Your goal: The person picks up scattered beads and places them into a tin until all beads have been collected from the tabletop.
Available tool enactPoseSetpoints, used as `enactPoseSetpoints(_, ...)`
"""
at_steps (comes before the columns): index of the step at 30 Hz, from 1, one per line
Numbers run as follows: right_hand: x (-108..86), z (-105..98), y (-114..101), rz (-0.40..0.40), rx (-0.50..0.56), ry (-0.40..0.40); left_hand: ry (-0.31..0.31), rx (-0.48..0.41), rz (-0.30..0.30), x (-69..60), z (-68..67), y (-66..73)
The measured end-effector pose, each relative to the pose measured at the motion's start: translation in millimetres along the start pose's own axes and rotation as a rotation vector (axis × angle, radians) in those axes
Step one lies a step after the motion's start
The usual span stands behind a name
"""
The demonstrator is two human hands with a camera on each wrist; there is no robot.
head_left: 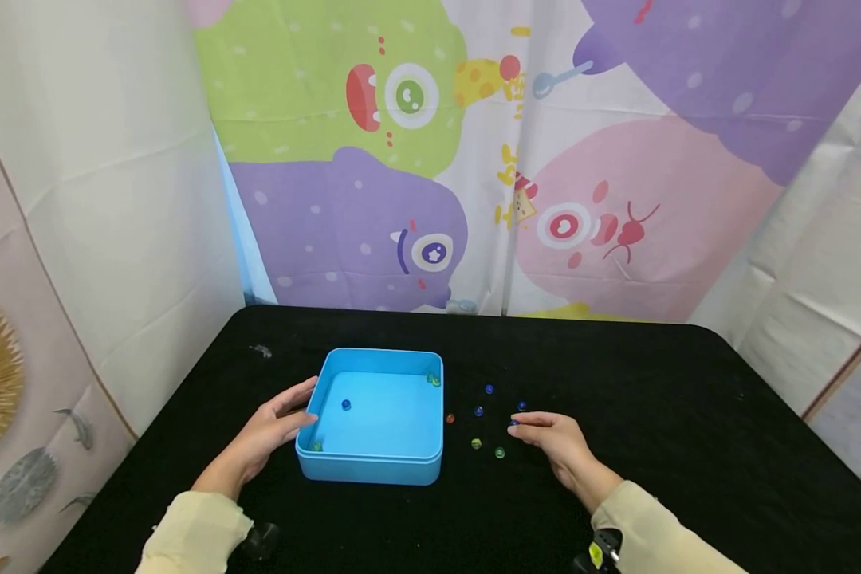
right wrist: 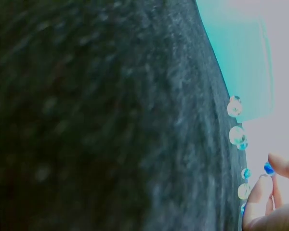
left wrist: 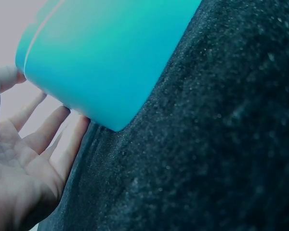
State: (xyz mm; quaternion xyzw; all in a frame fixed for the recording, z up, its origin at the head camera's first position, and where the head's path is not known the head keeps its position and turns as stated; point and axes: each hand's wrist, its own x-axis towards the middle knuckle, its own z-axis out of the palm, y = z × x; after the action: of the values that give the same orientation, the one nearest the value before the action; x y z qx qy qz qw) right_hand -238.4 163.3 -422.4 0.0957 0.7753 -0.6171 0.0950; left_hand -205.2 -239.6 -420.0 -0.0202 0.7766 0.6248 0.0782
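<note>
1. Desk: black top, carries the box and loose marbles.
2. Blue box: on the desk between my hands, touching the left, apart from the right. Head view shows inside it; left wrist view gets only outer wall.
3. My left hand: fingers spread, tips against the box's left wall, thumb at the rim. Left wrist view shows those fingertips; head view partly hides them.
4. My right hand: right of the box, thumb and finger pinching a blue marble. Head view mostly covers that marble; right wrist view shows it plainly.
5. Loose marbles: orange marble just beside the box's right wall; two green, three blue near my right fingertips or between them and the box.
6. Inside box: another blue, a few green at corners.
</note>
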Motion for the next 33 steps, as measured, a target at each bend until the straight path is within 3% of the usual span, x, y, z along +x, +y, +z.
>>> enactPoseSetpoints(18,4.0,28.4,-20.6,0.003,0.076,-0.001,-0.01,-0.007,0.0,0.2,0.1,0.2)
enactPoseSetpoints(33,9.5,51.8,-43.0,-0.034,0.059,-0.038,-0.002,-0.008,0.004,-0.1,1.0,-0.8)
